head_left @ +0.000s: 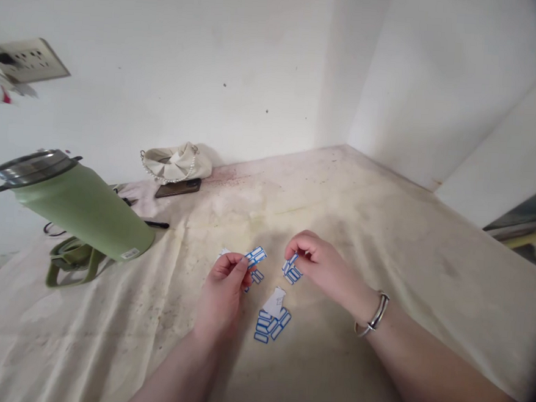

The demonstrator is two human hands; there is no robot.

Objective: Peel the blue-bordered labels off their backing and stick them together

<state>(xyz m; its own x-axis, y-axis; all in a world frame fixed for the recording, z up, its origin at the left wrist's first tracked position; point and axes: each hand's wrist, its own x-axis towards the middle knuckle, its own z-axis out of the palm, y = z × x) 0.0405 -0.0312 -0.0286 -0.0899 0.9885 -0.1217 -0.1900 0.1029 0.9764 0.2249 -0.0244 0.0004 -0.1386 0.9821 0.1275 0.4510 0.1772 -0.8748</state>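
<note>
My left hand (229,278) pinches a small piece of blue-bordered white label stickers (257,256) between thumb and fingers. Partly hidden behind that hand, more blue-bordered labels (257,277) and a bit of white paper lie on the cloth. My right hand (308,253) has its fingers curled together just over another group of labels (293,272); whether it grips one of them is hidden. Nearer to me, between my forearms, lies a pile of blue-bordered labels (272,327) with a torn white scrap of paper (274,302) on top.
A green tumbler (88,207) with a steel rim stands at the left, its green handled lid (73,264) beside it. Against the wall are a cream bag (174,161) and a dark phone (178,188). A wrinkled pale cloth (170,347) covers the table.
</note>
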